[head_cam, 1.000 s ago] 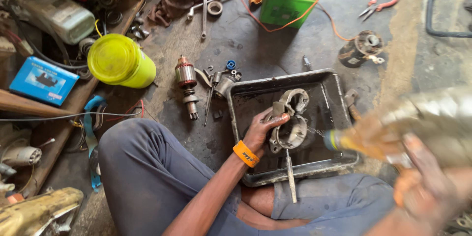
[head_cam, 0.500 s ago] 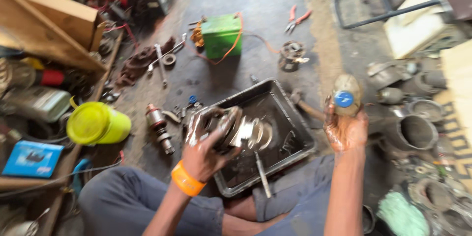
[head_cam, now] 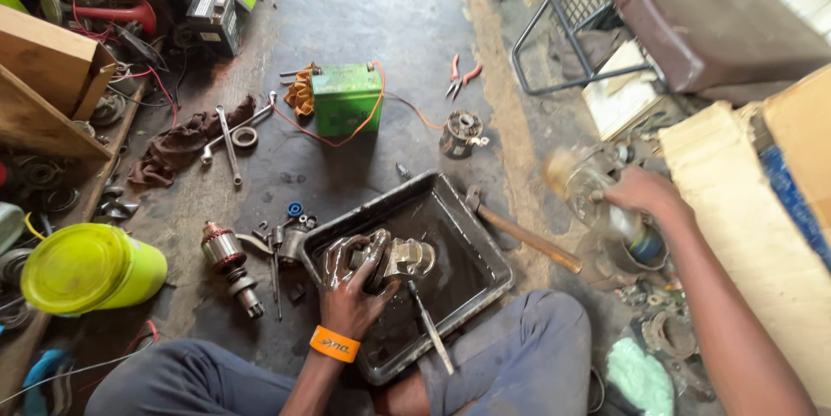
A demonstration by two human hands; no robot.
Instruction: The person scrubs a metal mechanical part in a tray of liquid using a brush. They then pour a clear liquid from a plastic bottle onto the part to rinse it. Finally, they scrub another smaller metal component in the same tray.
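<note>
Metal part: a shiny, wet cast-metal housing (head_cam: 400, 258) sits over the dark rectangular plastic tray (head_cam: 485, 247), low in the middle of the view.
Left hand: the left hand (head_cam: 351, 282), wet and greasy, with an orange wristband (head_cam: 334, 344), has its fingers (head_cam: 339, 251) curled over the housing and grips it from the near-left side.
Right hand: the right hand (head_cam: 645, 193) reaches out to the right, fingers wrapped round a clear plastic bottle with a blue cap (head_cam: 606, 204); the bottle is blurred, cap end pointing down toward a round metal casing (head_cam: 628, 262) on the floor.
Tray: it lies on the concrete floor (head_cam: 363, 26) between the person's knees; a thin metal tool (head_cam: 430, 328) leans over its near rim.
Beside the tray: a wooden-handled hammer (head_cam: 524, 238) lies just right of it, and a copper-wound motor armature (head_cam: 228, 264) lies to its left with small loose parts.
Farther off: a green box-shaped battery with orange wires (head_cam: 346, 100), red-handled pliers (head_cam: 461, 77), a long spanner (head_cam: 228, 144) and a yellow-green plastic tub (head_cam: 91, 267).
</note>
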